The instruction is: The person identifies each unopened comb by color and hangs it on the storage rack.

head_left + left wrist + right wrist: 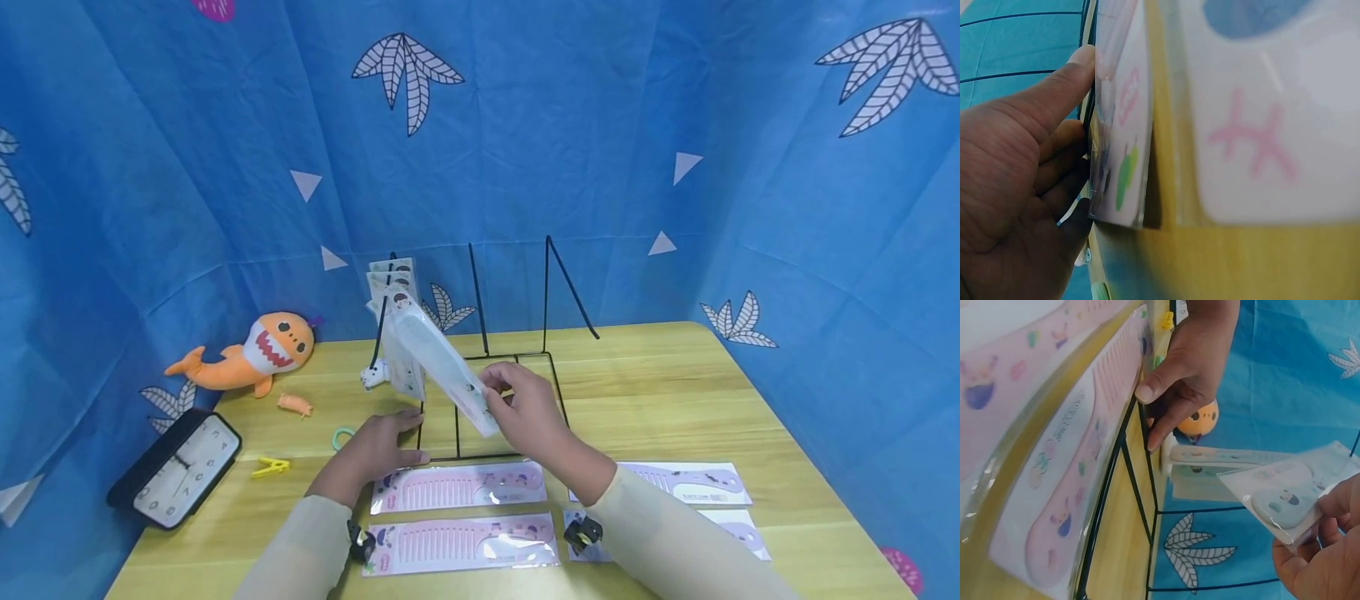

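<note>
Pinching the lower end of a packaged comb [438, 367], the right hand [525, 408] has its fingers and thumb closed on the clear wrapper, holding it tilted with the far end up against the black wire rack [487, 400]. The left hand [378, 446], just to the left of it, lies with relaxed, fairly straight fingers on the rack's near front rail; the right wrist view shows its thumb and fingertips touching the wire, steadying the base rather than gripping it.

Nearer than both hands, four more packaged combs lie flat on the wooden table [675, 392]: two pink ones [459, 486] below the left hand, two purple ones [693, 483] beside the right forearm.

Beyond the right hand, other packs [393, 279] already stand in the rack's leftmost slot. To seat this one well, it seems wise to keep the base pinned, line the pack's edge up between two upright wires, and lower it without knocking the standing packs.

Far left of the left hand sit a clock [176, 471] and a plush shark [258, 350].
</note>
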A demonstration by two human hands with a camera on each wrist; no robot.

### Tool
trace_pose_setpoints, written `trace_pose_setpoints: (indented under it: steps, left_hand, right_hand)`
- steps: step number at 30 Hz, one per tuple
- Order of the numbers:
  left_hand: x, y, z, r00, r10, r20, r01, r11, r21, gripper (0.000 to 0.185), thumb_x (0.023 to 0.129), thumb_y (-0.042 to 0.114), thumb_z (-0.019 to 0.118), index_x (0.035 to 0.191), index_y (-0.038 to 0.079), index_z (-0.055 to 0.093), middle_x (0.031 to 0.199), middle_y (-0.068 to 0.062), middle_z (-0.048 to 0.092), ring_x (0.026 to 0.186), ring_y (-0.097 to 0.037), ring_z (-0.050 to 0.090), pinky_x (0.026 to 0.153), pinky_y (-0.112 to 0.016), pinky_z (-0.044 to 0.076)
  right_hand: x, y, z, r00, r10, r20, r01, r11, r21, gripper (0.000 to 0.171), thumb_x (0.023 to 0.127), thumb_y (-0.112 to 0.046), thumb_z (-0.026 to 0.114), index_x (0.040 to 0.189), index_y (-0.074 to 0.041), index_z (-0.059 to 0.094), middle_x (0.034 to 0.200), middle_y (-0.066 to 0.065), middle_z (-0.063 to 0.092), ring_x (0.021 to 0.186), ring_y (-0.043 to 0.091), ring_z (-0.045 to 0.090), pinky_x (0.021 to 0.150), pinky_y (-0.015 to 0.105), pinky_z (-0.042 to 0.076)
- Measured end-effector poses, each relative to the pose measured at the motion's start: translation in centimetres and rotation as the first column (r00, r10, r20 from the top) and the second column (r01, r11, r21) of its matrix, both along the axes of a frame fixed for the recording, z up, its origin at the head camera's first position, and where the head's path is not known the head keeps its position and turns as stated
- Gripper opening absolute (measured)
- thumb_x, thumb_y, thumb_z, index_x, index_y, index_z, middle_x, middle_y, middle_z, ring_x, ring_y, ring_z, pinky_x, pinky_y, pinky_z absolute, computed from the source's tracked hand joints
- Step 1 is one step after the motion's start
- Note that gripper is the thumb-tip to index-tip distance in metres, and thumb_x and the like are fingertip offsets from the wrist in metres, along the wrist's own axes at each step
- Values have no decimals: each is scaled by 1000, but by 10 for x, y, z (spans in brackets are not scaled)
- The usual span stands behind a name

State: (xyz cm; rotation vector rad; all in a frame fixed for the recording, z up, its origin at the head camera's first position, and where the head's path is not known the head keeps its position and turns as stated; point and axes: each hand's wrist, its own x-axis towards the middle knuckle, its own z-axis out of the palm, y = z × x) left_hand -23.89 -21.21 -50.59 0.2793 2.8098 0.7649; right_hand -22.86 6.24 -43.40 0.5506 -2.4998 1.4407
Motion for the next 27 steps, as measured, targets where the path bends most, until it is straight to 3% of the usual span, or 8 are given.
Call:
trace_pose_setpoints:
  steps: [10, 17, 27]
  left_hand:
    - [-2, 0, -1, 1000, -2, 8, 2, 1000, -14, 71, 96, 33, 87, 158, 13, 59, 171, -9, 48, 160, -39, 42, 129, -58, 41]
    - [-4, 0, 0, 1000, 4, 9, -4, 1000, -15, 71, 95, 34, 87, 158, 14, 60, 173, -8, 46, 161, -38, 40, 131, -58, 38]
    - [-5, -2, -1, 1000, -16, -7, 16, 999, -34, 71, 95, 37, 87, 156, 12, 61, 170, -9, 50, 158, -39, 45, 128, -57, 42]
  right_hand:
    - [-23, -21, -10, 999, -16, 43, 16, 1000, 15, 11, 107, -8, 67, 116, -9, 74, 106, 4, 76, 105, 22, 74, 83, 36, 69]
    - [-40, -37, -26, 996, -11, 93, 12, 1000, -12, 8, 107, -8, 68, 113, -9, 73, 105, 5, 76, 101, 21, 73, 85, 37, 68]
    - [-48, -65, -38, 994, 17, 112, -24, 998, 66, 5, 109, -10, 66, 113, -11, 70, 109, 4, 77, 107, 22, 75, 89, 36, 68]
